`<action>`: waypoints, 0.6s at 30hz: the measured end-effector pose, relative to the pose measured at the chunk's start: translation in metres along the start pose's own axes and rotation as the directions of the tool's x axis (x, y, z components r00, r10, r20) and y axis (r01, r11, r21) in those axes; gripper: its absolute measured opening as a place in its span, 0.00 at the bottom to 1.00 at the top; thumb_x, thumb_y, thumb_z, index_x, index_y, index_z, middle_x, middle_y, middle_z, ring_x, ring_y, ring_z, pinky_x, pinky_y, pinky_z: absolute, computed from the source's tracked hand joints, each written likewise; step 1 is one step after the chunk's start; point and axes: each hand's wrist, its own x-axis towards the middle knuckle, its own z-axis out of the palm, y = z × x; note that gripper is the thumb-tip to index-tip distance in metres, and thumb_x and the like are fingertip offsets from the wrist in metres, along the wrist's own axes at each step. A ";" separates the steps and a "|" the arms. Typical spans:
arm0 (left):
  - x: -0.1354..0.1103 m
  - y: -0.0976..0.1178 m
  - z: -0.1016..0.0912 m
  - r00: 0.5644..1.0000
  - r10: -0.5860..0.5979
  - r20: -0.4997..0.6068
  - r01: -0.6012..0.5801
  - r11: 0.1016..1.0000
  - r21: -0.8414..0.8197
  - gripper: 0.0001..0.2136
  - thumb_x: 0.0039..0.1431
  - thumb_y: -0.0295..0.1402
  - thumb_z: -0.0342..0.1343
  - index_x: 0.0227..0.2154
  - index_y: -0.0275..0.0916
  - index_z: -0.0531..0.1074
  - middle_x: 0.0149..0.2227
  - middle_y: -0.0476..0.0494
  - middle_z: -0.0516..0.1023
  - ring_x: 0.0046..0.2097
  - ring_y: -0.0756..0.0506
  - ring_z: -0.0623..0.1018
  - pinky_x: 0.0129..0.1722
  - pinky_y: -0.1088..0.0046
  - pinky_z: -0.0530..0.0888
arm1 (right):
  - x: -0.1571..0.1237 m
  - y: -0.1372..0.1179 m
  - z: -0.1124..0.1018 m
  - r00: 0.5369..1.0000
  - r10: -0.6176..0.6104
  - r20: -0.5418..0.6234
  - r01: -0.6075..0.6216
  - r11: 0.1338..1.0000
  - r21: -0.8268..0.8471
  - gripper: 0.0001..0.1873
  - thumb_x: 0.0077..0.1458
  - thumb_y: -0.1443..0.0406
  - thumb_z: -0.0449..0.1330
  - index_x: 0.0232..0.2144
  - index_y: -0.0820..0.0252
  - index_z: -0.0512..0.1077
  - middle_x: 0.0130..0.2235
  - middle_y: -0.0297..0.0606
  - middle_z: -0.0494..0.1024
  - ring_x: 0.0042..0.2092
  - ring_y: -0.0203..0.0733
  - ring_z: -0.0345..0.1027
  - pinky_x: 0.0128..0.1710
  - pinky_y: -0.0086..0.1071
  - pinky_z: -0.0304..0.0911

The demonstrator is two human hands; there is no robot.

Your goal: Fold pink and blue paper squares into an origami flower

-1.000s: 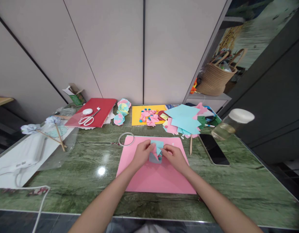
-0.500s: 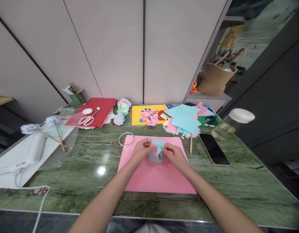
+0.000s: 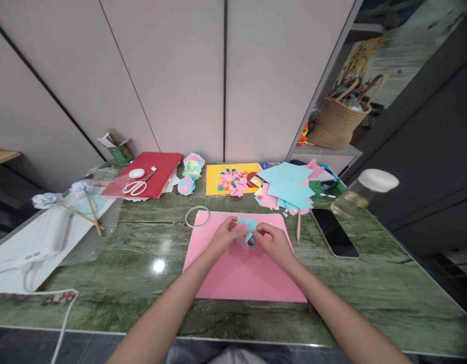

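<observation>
Over the pink sheet (image 3: 252,278), a small light-blue folded paper (image 3: 247,223) is pinched between both hands. My left hand (image 3: 226,236) grips its left side, thumb on the front. At its right edge, my right hand (image 3: 272,240) pinches it with thumb and forefinger. Folds and a pointed flap show in the middle of the paper. Its lower part is partly hidden by the fingers, and a bit of pink shows there.
Behind lie a yellow sheet (image 3: 214,181) with small pink and blue paper pieces, light-blue paper (image 3: 288,177), and paper flowers (image 3: 190,174). White scissors (image 3: 135,187) rest on a red folder (image 3: 163,174). At right are a phone (image 3: 334,232), a wooden stick (image 3: 298,227) and a bottle (image 3: 355,197).
The lower part of the light-blue paper, which hung flat below the fingers, is now folded up and shows less. My left thumb lies further across it. The right hand has barely moved.
</observation>
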 end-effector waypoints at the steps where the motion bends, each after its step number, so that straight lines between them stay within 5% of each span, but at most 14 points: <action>1: 0.000 -0.001 0.000 1.000 -0.009 0.006 0.009 1.000 0.000 0.13 0.44 0.35 0.57 0.33 0.35 0.67 0.32 0.46 0.72 0.33 0.48 0.72 0.33 0.74 0.67 | 0.000 0.000 0.000 1.000 -0.002 0.006 0.002 1.000 0.000 0.09 0.48 0.62 0.52 0.20 0.59 0.65 0.21 0.32 0.68 0.26 0.36 0.60 0.27 0.28 0.55; 9: -0.001 -0.001 -0.001 0.996 -0.024 0.081 0.031 0.996 -0.078 0.06 0.44 0.30 0.55 0.27 0.34 0.67 0.25 0.49 0.69 0.28 0.51 0.69 0.29 0.76 0.65 | -0.002 -0.004 0.000 1.000 0.002 -0.009 -0.002 1.000 -0.014 0.08 0.48 0.64 0.53 0.19 0.59 0.65 0.22 0.31 0.68 0.26 0.35 0.60 0.28 0.27 0.54; 18: -0.004 -0.001 0.003 0.998 0.015 0.061 -0.014 1.000 -0.017 0.17 0.39 0.30 0.61 0.36 0.35 0.68 0.39 0.43 0.71 0.40 0.45 0.70 0.39 0.72 0.66 | 0.004 0.004 -0.001 0.998 0.051 0.022 -0.054 0.981 0.188 0.08 0.49 0.63 0.52 0.21 0.60 0.63 0.20 0.29 0.64 0.23 0.33 0.59 0.25 0.27 0.56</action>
